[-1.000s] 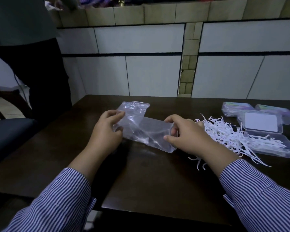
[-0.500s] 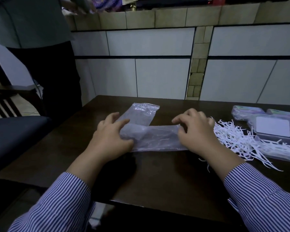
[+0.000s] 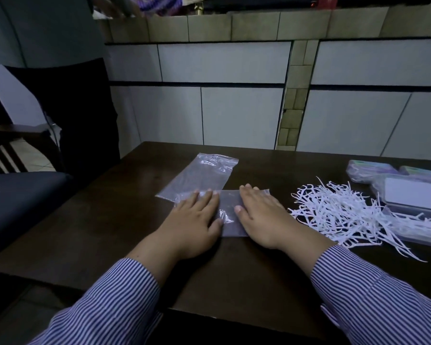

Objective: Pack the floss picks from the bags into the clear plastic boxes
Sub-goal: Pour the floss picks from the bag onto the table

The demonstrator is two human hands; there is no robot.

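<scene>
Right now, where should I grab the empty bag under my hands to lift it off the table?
Probably pinch the flattened clear bag at its far right corner, coming from the right hand side. That corner pokes out past the fingertips, while both palms, including the left hand, press the rest flat.

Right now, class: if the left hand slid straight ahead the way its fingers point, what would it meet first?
The left hand, flat on the near clear plastic bag, points toward the second clear zip bag just beyond its fingertips; likely that first, then bare dark wooden table.
</scene>
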